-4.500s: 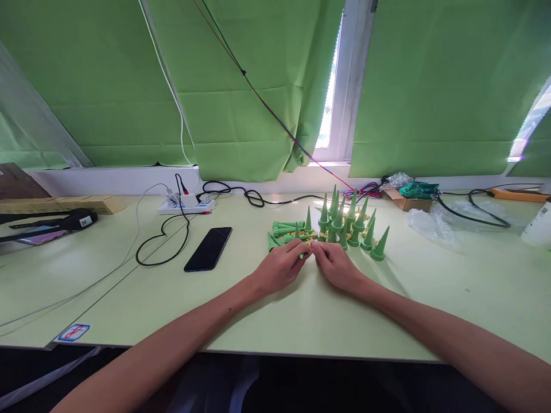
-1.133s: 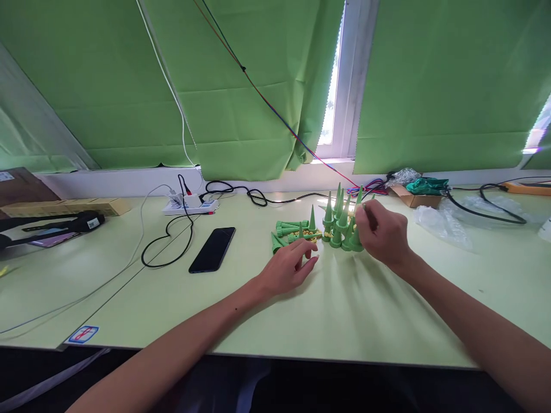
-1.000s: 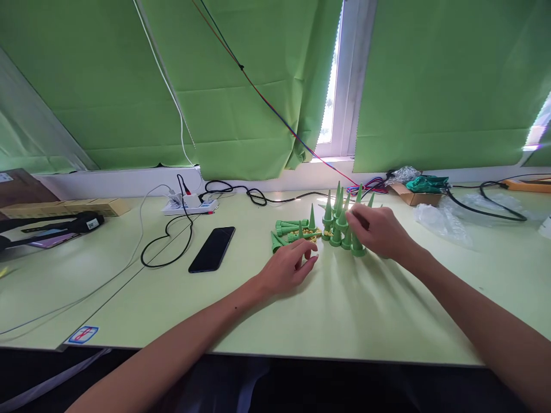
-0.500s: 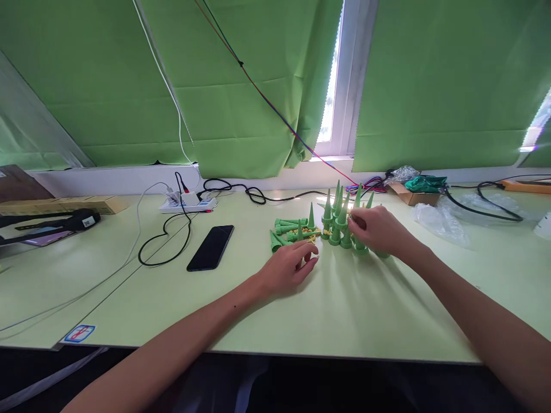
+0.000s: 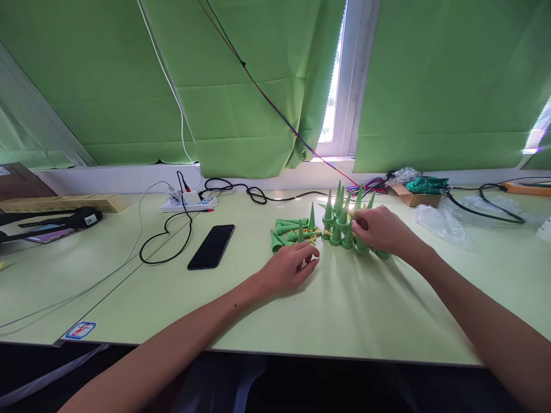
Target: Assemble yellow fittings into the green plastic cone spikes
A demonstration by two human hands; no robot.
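Several green cones (image 5: 343, 221) stand upright in a cluster right of the middle of the table. My right hand (image 5: 379, 229) is at the cluster's right side, fingers pinched together; what they grip is hidden. Left of the cluster, more green cones (image 5: 293, 223) lie on their sides, with small yellow pieces (image 5: 310, 232) among them. My left hand (image 5: 293, 267) rests on the table just in front of these, fingers curled but apart, with nothing seen between them.
A black phone (image 5: 212, 246) lies left of my left hand. Behind it are a white power strip (image 5: 189, 202) and black cables. At the back right stand a small cardboard box (image 5: 415, 196) and clear plastic bags (image 5: 443, 223). Yellow boxes (image 5: 64, 203) line the far left.
The view has shifted very slightly. Both hands keep nearly the same places and poses beside the cones.
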